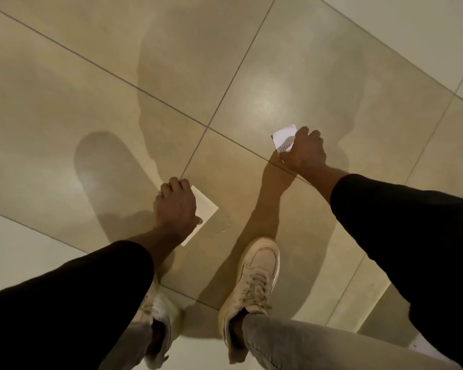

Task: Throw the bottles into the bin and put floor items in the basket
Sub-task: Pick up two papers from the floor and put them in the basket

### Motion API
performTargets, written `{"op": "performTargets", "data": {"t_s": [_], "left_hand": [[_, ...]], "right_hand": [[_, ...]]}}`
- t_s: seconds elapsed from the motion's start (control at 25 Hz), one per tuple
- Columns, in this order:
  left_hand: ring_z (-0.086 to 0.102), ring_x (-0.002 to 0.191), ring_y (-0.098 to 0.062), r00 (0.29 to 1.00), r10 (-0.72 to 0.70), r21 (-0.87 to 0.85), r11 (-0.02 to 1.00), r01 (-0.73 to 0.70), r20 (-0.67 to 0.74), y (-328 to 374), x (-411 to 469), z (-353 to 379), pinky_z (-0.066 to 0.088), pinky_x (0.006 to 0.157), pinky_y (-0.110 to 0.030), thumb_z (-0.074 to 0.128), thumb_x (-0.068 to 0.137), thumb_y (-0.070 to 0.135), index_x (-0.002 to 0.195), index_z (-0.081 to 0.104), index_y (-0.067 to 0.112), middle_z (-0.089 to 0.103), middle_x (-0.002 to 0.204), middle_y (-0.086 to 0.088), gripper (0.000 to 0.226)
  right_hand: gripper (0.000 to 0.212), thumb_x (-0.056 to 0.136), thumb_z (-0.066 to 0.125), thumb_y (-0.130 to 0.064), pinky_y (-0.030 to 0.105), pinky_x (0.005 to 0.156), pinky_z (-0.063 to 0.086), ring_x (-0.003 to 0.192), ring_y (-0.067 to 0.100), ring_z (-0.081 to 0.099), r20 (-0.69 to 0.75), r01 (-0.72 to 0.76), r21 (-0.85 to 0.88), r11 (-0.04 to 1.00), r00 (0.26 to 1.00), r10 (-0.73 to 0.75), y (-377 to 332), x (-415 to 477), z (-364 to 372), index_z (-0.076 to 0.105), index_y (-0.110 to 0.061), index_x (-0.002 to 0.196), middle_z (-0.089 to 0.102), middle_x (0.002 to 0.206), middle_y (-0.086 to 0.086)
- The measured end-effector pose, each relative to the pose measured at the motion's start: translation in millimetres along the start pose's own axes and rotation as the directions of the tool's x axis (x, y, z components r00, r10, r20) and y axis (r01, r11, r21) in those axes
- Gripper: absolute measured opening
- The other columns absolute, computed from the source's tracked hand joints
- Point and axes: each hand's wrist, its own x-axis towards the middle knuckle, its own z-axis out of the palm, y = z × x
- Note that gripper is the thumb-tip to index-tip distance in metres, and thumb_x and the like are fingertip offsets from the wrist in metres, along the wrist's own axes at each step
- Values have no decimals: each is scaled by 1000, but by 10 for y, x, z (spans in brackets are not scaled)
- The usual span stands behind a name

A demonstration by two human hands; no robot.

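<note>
I look straight down at a tiled floor. A cream sheet of paper [205, 206] lies flat on the tiles, and my left hand [175, 206] rests on top of it with the fingers curled at its far edge. Further right, my right hand [305, 150] is closed on a small white slip of paper [284, 138] with handwriting on it, lifted off the floor. No bottle, bin or basket shows in this view.
Beige floor tiles [91, 102] with dark grout lines fill the view. My two feet in cream sneakers [251, 284] stand just below the hands. A few water drops [224, 227] sit beside the cream sheet. A paler strip of floor [16, 249] runs along the lower left.
</note>
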Motion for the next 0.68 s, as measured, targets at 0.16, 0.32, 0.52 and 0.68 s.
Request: {"op": "performTargets", "data": {"t_s": [0.16, 0.32, 0.52, 0.68], "left_hand": [[65, 106, -27, 996, -87, -99, 991, 86, -7, 72, 16, 80, 55, 86, -38, 96, 64, 53, 123, 40, 9, 51, 124, -11, 93], [64, 111, -26, 990, -138, -78, 987, 140, 24, 40, 58, 106, 51, 91, -39, 94, 65, 58, 122, 44, 10, 60, 122, -8, 90], [55, 124, -28, 990, -93, -46, 994, 98, 102, -95, 57, 53, 44, 101, -39, 72, 93, 51, 127, 61, 19, 63, 128, -6, 48], [65, 116, -37, 981, -19, -343, 936, 86, 194, -258, -336, -460, 53, 91, -42, 68, 99, 41, 122, 57, 12, 68, 126, -14, 39]], "right_hand": [[79, 74, 88, -33, 51, 92, 51, 120, 39, 54, -84, -27, -19, 999, 996, 25, -16, 56, 164, 41, -6, 131, 52, 128, 20], [74, 76, 87, -34, 52, 102, 49, 122, 38, 59, -1, -110, 93, 990, 994, 111, -6, 32, 184, 46, -10, 132, 62, 127, 16], [42, 95, 66, -36, 47, 103, 45, 120, 36, 61, 63, 10, -1, 1000, 998, -9, 39, -169, 105, 59, -11, 128, 66, 125, 13], [34, 100, 57, -33, 46, 100, 47, 116, 37, 62, 111, 36, 70, 997, 993, -43, 14, -787, -271, 59, -8, 122, 67, 123, 16]]}}
